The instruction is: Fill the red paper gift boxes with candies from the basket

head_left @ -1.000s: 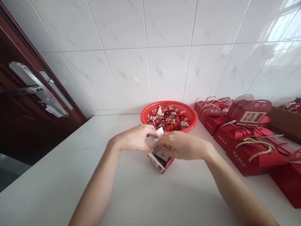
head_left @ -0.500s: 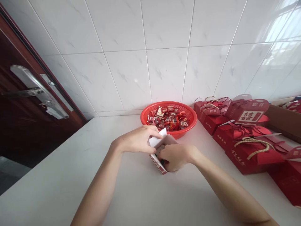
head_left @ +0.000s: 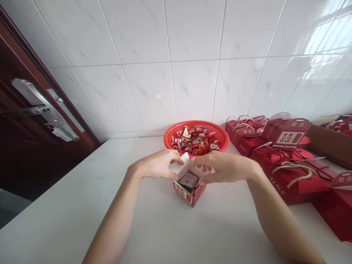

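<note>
A small red-and-white paper gift box [head_left: 184, 195] stands on the white counter with its top flaps up. Inside lie a white packet with a red mark [head_left: 188, 180], something dark green and other wrapped pieces. My left hand [head_left: 158, 165] is at the box's left side, thumb and fingers curved around the white-lined flap there. On the right side, my right hand [head_left: 222, 167] has its fingers curled over the other flap, with the thumb low by the rim. Just behind the hands sits a red plastic basket [head_left: 224, 145] of wrapped candies [head_left: 196, 139].
Finished-looking red gift boxes [head_left: 288, 176] with rope handles crowd the right side of the counter [head_left: 154, 227]. A brown cardboard carton [head_left: 327, 145] is behind them. White tiles back the counter, and a dark red door [head_left: 24, 146] is at the left.
My right hand has come up out of the box and moved to its right flap, uncovering the contents. My left hand stays at the left flap.
</note>
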`<action>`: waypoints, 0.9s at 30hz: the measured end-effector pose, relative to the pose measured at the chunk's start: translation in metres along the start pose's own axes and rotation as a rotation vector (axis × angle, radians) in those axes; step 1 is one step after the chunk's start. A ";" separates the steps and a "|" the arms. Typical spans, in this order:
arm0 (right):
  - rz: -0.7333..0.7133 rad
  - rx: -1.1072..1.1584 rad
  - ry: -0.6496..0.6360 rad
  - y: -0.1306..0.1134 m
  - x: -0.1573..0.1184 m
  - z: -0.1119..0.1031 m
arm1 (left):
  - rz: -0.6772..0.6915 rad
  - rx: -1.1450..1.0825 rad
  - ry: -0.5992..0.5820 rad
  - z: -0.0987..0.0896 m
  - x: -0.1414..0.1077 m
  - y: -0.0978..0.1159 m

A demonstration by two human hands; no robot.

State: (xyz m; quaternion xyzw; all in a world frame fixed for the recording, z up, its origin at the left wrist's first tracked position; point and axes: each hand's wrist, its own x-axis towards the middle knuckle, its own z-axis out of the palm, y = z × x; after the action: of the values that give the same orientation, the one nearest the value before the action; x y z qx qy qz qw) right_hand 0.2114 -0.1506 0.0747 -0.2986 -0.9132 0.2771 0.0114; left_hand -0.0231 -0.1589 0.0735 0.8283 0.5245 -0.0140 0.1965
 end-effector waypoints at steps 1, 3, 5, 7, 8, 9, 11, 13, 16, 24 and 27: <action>0.025 -0.025 0.031 0.001 0.000 -0.001 | -0.012 -0.007 -0.015 0.000 0.000 -0.001; 0.064 -0.064 0.082 0.002 0.000 -0.002 | -0.027 -0.022 -0.036 0.001 0.000 -0.002; 0.079 -0.076 0.099 0.002 0.002 -0.001 | -0.031 -0.029 -0.034 0.001 -0.001 -0.002; 0.083 -0.080 0.094 0.003 0.005 0.001 | -0.031 -0.033 -0.022 0.001 -0.002 -0.001; 0.088 -0.090 0.097 0.003 0.006 0.002 | -0.030 -0.034 -0.017 0.001 -0.002 0.000; 0.094 -0.104 0.104 0.003 0.008 0.003 | -0.027 -0.035 -0.014 0.001 -0.003 0.000; 0.111 -0.132 0.129 0.004 0.012 0.006 | -0.020 -0.042 -0.007 0.001 -0.003 0.000; 0.127 -0.152 0.155 0.004 0.015 0.009 | -0.013 -0.051 0.008 0.002 -0.003 0.000; 0.152 -0.178 0.171 0.003 0.019 0.011 | 0.005 -0.077 0.033 0.003 -0.001 0.000; 0.138 -0.159 0.167 0.004 0.027 0.015 | 0.130 -0.232 -0.047 0.007 0.002 0.005; 0.145 -0.174 0.175 0.008 0.032 0.018 | 0.108 -0.251 -0.083 0.009 0.003 0.004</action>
State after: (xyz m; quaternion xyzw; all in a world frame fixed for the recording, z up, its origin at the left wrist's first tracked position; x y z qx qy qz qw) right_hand 0.1857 -0.1364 0.0509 -0.3868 -0.9053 0.1697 0.0449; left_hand -0.0162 -0.1610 0.0657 0.8231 0.4681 0.0281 0.3203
